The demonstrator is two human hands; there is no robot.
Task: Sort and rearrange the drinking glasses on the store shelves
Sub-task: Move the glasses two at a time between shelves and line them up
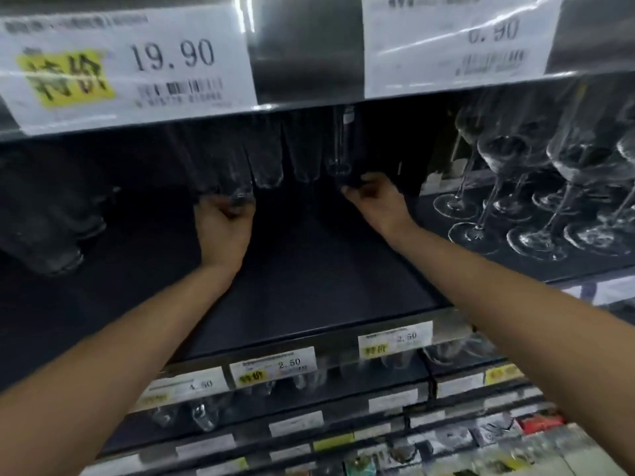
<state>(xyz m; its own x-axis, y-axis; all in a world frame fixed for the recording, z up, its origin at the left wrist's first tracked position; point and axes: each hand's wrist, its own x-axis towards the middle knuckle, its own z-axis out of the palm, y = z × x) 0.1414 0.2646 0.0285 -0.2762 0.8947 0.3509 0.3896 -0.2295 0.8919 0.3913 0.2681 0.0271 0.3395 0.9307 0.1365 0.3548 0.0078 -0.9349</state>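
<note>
Glass tumblers (51,231), dark and blurred, stand at the far left of the dark shelf (309,286), below the 19.90 price label (127,60). Left hand (223,225): fingers curled round the base of a tall glass (233,180), the leftmost in a row of tall glasses (271,159) at the shelf's rear. Right hand (376,201): fingers curled at the foot of a narrow glass (341,146); blur conceals whether they clamp it. Stemmed wine glasses (515,173) crowd the shelf further right, below a second price label (457,46).
</note>
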